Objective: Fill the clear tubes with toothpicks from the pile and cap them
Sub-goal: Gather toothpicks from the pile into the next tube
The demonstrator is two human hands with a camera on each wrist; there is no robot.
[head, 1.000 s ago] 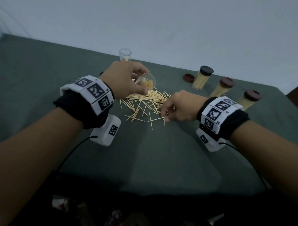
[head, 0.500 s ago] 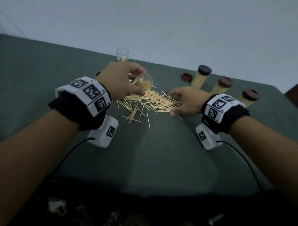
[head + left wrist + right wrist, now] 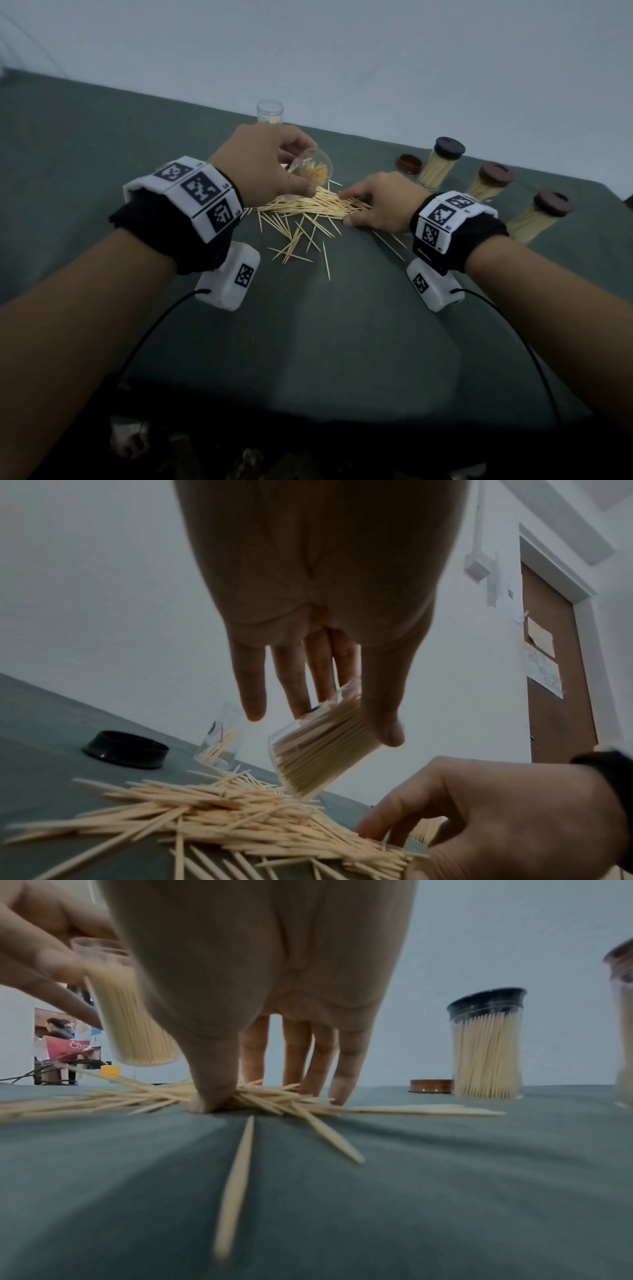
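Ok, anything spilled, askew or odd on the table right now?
Only loose toothpicks: a pile between the hands, with strays scattered toward the near edge. The left hand holds a tilted open tube over the pile. Three capped tubes stand upright; nothing looks damaged.

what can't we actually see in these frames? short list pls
- Held tube, head view: the left hand covers its base, so how full it is stays unclear.
- Right hand fingertips, head view: buried in the toothpick pile; whether any are pinched is unclear.
- Rear open tube, head view: lower half hidden behind the left hand.
- Rightmost capped tube, right wrist view: cut off by the frame edge, blurred.
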